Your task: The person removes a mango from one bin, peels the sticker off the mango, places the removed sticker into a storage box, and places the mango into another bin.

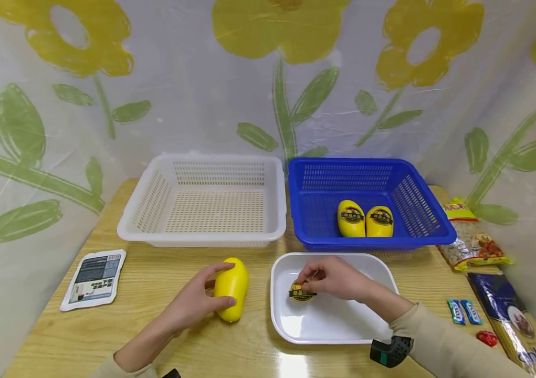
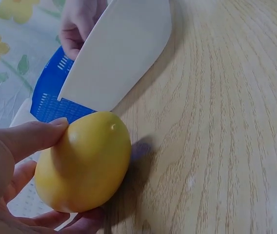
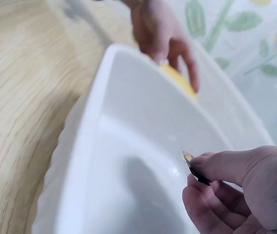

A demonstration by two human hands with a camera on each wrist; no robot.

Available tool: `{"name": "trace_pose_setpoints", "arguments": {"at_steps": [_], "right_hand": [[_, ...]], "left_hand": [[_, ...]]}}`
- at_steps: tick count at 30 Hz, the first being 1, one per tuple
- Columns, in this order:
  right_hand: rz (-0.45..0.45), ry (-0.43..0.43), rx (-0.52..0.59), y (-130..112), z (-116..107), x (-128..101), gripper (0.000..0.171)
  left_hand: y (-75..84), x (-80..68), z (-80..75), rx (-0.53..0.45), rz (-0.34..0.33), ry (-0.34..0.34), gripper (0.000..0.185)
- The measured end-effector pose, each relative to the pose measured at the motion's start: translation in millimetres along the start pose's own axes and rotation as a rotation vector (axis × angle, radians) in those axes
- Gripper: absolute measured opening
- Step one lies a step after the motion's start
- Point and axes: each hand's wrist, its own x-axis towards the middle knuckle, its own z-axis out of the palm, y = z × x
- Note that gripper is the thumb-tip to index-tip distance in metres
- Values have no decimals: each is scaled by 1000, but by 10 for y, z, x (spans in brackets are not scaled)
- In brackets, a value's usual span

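A person sits at a wooden table (image 1: 164,325), both hands at work. The left hand (image 1: 197,302) curls around a smooth yellow mango-shaped fruit (image 1: 231,287) lying on the tabletop; from the left wrist view the thumb (image 2: 29,136) presses on top of it and the other fingers cup it from beneath, so the grip is closed around the fruit. The right hand (image 1: 338,278) hovers inside a white tray (image 1: 324,328) just beside that fruit, its thumb and forefinger pinching a small round black-and-yellow sticker (image 1: 302,292) by the edge (the right wrist view shows only a dark sliver of it at the fingertips (image 3: 216,165)).

Beyond the right hand's fingers stands a blue basket (image 1: 419,210) holding two more yellow fruits (image 1: 365,219), each with a dark label. Beyond the left hand's fingers sits a white basket (image 1: 154,231). Left of the left hand lies a flat white packet (image 1: 94,278); right of the right arm are snack packets (image 1: 475,247).

What could go wrong, as a judgement: the sticker is thin and tacky, so it could cling to the fingertips, fold on itself or tear if pulled unevenly. The fruit is rounded and glossy, so a looser left-hand hold could let it roll across the table.
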Motion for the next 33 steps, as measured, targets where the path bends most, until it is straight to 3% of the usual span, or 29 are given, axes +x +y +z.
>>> {"name": "trace_pose_setpoints", "arguments": {"at_steps": [5, 15, 33], "right_hand": [[-29, -2, -38, 135, 45, 73, 8], [-105, -44, -183, 177, 96, 220, 10], [-181, 33, -476, 101, 244, 210, 16]], "left_hand": [[0, 6, -12, 14, 6, -5, 68], [6, 12, -18, -10, 2, -21, 68], [17, -4, -20, -9, 0, -24, 67]]}}
